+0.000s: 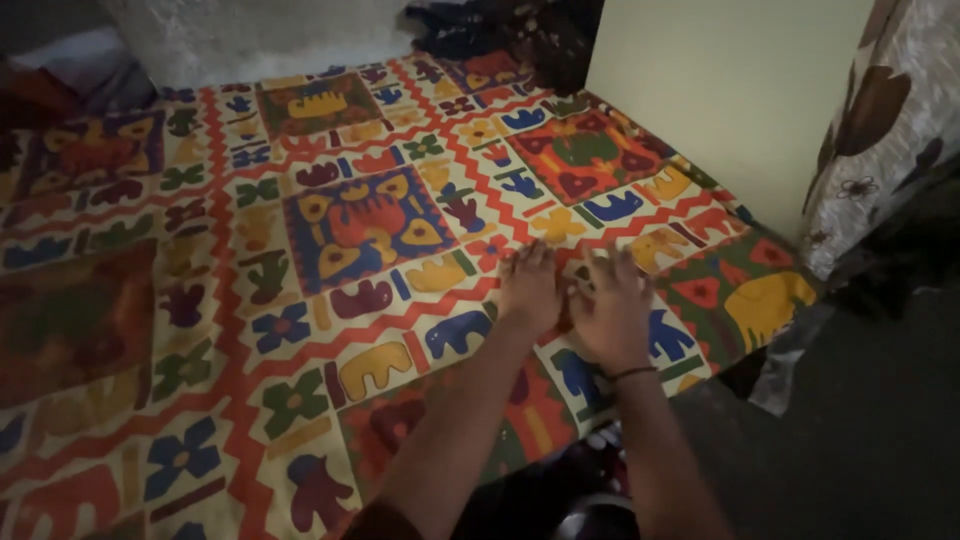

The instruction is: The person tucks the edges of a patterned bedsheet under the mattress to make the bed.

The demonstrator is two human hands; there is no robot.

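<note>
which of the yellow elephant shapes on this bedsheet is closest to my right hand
The big yellow elephant on the green panel at the sheet's near right corner, just right of your right hand. The other yellow elephants lie left of both hands.

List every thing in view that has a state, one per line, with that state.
Patterned bedsheet: spread flat over the bed, corner near the hands.
Left hand: palm down, fingers extended, pressing on the sheet.
Right hand: palm down, flat on the sheet, beside the left.
Wrist band: worn on the right wrist.
Floral curtain: hanging at right.

Dim room; pale yellow-green wall (730, 90) at right, dark floor (860, 440) below, perhaps floral curtain (890, 110) beside.
</note>
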